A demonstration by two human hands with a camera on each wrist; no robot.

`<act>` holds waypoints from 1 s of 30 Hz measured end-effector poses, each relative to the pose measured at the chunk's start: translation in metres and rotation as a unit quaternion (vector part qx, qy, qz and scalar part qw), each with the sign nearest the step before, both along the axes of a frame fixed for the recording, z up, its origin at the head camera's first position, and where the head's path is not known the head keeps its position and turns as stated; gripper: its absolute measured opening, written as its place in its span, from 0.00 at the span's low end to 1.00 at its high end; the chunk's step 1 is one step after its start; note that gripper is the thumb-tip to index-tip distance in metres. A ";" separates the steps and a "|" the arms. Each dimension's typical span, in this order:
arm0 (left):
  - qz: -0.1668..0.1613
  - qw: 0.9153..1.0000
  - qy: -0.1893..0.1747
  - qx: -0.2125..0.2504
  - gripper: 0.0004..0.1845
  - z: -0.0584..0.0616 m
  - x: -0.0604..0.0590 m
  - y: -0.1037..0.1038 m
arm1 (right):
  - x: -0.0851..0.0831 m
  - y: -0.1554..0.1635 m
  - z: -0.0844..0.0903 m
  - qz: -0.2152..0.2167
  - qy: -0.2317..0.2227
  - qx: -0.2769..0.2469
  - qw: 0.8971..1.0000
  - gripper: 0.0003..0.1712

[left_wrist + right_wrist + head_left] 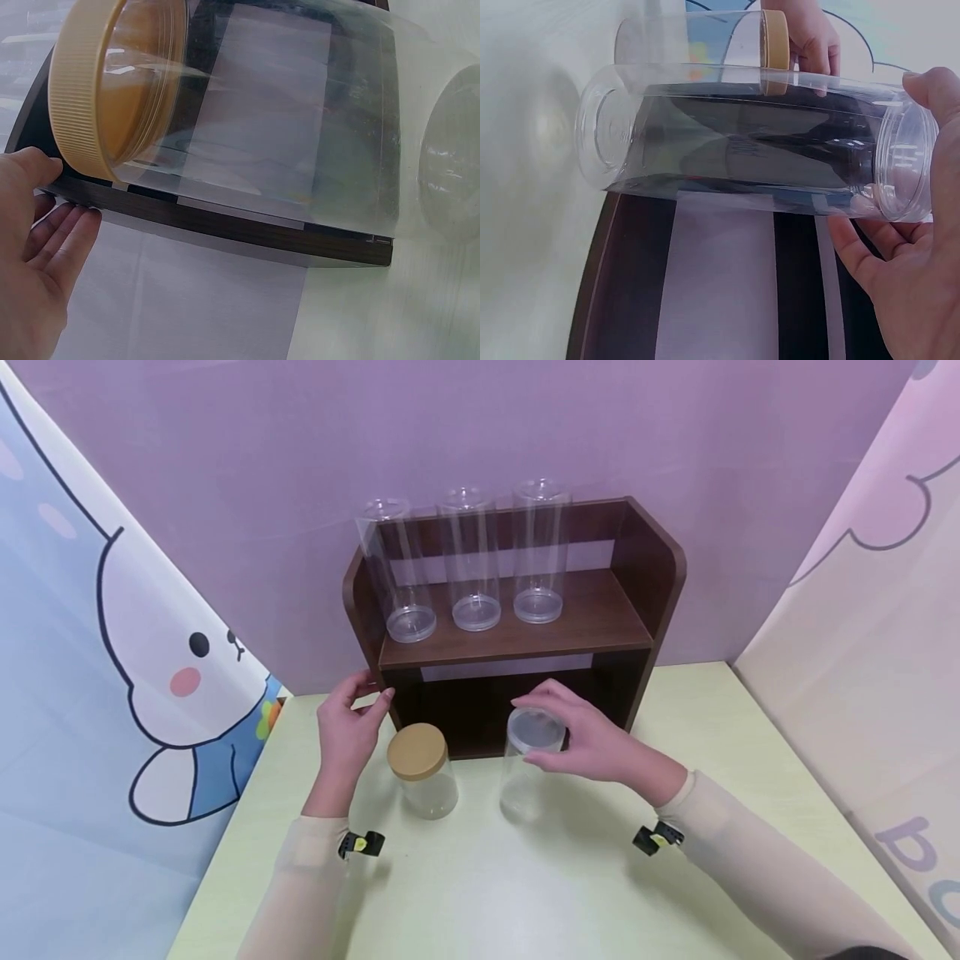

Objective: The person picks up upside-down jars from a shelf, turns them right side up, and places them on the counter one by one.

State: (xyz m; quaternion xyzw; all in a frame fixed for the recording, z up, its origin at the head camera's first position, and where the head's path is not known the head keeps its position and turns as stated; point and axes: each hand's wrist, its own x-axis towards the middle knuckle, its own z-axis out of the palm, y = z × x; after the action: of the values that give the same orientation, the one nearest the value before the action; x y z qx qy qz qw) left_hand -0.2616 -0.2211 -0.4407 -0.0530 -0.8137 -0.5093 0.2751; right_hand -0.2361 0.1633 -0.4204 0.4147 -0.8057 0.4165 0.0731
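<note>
In the head view my right hand (588,735) grips a clear plastic jar (521,789) round its clear lid (536,729), thumb on one side and fingers on the other. The jar is upright; I cannot tell whether its base touches the table. My left hand (349,731) holds the left side panel of a dark brown wooden shelf (517,652), with the panel's edge between thumb and fingers (71,247). Just right of that hand stands a shorter clear jar (431,797) with a tan ribbed lid (79,90). Both jars are in front of the lower compartment.
Three tall clear cylinders, left (411,622), middle (476,610) and right (538,602), stand on the upper board. The pale green table (510,893) stretches forward. A purple cloth (450,427) hangs behind, with printed cloths at left (67,693) and right (862,693).
</note>
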 end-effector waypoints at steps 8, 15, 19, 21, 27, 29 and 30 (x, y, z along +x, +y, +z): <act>0.002 1.000 -0.004 -0.007 0.19 0.001 0.000 0.000 | -0.012 -0.017 0.006 0.013 0.014 0.021 1.000 0.38; 0.002 1.000 -0.003 -0.011 0.19 0.001 0.000 -0.001 | -0.018 -0.028 0.007 0.011 -0.001 0.045 0.999 0.38; 0.001 1.000 0.001 -0.013 0.18 0.000 0.000 -0.001 | -0.020 -0.033 0.006 0.013 -0.012 0.049 0.999 0.39; 0.001 1.000 0.001 -0.015 0.18 0.000 0.000 -0.001 | -0.022 -0.036 0.005 0.016 -0.013 0.049 0.999 0.39; -0.001 1.000 0.001 -0.011 0.18 -0.001 0.000 -0.001 | -0.026 -0.046 0.002 0.024 0.000 0.045 0.999 0.39; -0.002 1.000 0.002 -0.008 0.18 -0.001 0.000 -0.001 | -0.027 -0.049 0.002 0.025 0.005 0.046 0.999 0.39; -0.003 1.000 0.002 -0.007 0.18 -0.001 0.000 -0.001 | -0.027 -0.051 0.001 0.026 0.005 0.046 0.999 0.39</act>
State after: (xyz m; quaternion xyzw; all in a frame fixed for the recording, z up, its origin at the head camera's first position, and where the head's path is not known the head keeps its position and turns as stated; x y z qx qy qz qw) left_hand -0.2615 -0.2219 -0.4421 -0.0583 -0.8165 -0.5042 0.2751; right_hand -0.2630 0.1123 -0.4190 0.4403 -0.8126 0.3790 0.0473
